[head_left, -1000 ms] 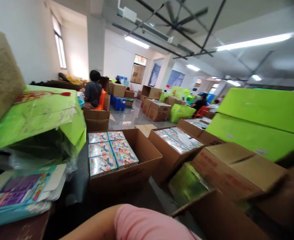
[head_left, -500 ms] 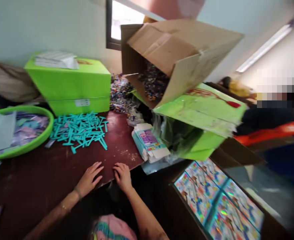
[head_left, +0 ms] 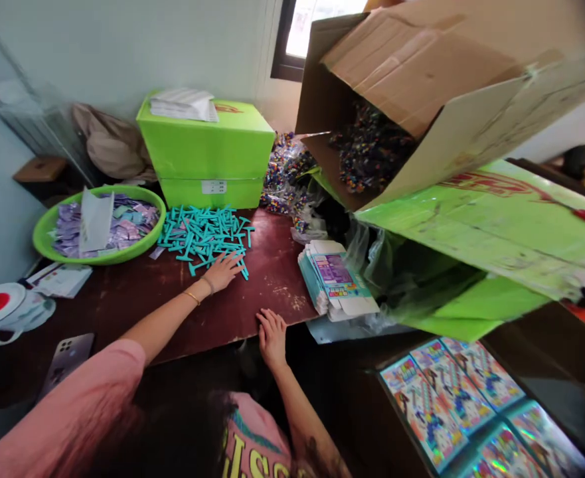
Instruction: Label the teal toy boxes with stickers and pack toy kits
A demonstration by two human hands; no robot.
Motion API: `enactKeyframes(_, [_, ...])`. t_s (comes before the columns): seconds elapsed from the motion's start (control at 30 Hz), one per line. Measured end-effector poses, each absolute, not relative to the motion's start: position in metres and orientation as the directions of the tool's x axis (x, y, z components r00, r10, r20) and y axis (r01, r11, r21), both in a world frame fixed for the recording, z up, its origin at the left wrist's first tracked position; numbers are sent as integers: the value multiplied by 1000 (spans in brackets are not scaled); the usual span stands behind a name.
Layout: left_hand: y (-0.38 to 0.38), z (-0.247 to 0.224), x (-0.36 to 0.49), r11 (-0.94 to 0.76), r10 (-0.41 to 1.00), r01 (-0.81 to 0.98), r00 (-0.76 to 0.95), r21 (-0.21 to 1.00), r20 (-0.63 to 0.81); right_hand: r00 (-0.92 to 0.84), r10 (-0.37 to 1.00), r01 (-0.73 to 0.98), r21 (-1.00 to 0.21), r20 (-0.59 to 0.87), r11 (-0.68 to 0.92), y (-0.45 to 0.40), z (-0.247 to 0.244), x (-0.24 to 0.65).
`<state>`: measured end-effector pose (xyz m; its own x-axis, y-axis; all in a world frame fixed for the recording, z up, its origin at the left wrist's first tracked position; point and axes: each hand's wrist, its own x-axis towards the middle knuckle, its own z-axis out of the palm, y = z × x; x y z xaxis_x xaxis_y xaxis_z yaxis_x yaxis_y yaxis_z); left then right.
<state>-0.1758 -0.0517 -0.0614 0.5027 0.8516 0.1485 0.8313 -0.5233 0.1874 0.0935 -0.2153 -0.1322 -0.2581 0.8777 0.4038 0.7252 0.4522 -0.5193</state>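
Note:
My left hand [head_left: 221, 273] stretches over the near edge of a pile of teal T-shaped plastic pieces [head_left: 200, 232], fingers extended and apart. Its fingertips meet the closest pieces; whether they press on one I cannot tell. At the table's front edge lies my right hand [head_left: 273, 335], fingers spread flat and holding nothing. To its right is a stack of flattened printed cartons [head_left: 333, 273], teal and purple. Left of the pile stands a green basket [head_left: 103, 260] full of small purple and teal packets [head_left: 127, 226], with a white sheet stuck in them.
Behind the pile stands a lime-green box [head_left: 212, 156] with papers on top. A tilted cardboard box [head_left: 481, 139] spills colourful beads [head_left: 372, 153] at the right. Shiny printed boxes [head_left: 451, 392] fill a carton at lower right. A phone [head_left: 68, 355] and a lidded mug [head_left: 20, 318] sit left.
My left hand has moved forward from the table's front edge to the teal pieces. My right hand stays by the edge. The view has swung left, bringing the mug and phone into sight.

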Motion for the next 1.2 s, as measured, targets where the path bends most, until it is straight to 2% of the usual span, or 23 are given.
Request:
enactKeyframes(0.07, [-44,-71,-160,-601,796,769,600,217,80,-247,885,731,-524,395,437,-215,-128,92])
enactKeyframes(0.13, [-34,-79,-151,-590,801,771,595,238,60,-241,892,736,-526,384,425,-215,-126,92])
enactKeyframes(0.37, [-8,-83,-150,-450,893,856,421,256,160,-229,907,728,-557,353,400,-221,-117,86])
enactKeyframes(0.47, [-37,-85,-144,-464,884,842,419,274,210,-201,901,677,-610,383,411,-210,-97,105])
enactKeyframes(0.53, [-69,-92,-138,-500,865,806,443,318,237,-146,887,682,-605,438,411,-195,-79,137])
enactKeyframes(0.6, [-104,-99,-134,-542,840,758,490,362,231,-40,867,752,-556,496,353,-174,-62,179])
enactKeyframes(0.67, [-131,-104,-133,-565,823,732,532,380,200,89,856,854,-482,509,197,-154,-54,223])
enactKeyframes(0.73, [-147,-106,-133,-555,828,741,537,378,163,198,873,922,-388,446,-10,-138,-55,257])
enactKeyframes(0.8, [-149,-104,-136,-514,854,776,502,365,135,229,904,950,-283,360,-128,-129,-64,275])
enactKeyframes(0.9, [-132,-99,-142,-462,886,825,447,324,127,175,932,975,-188,317,-119,-128,-78,282])
enactKeyframes(1.1, [-57,-90,-143,-472,879,841,473,265,64,111,930,991,-113,351,-76,-132,-82,280])
enactKeyframes(1.2, [-12,-85,-138,-384,922,886,385,259,51,108,934,993,-85,339,-84,-130,-76,278])
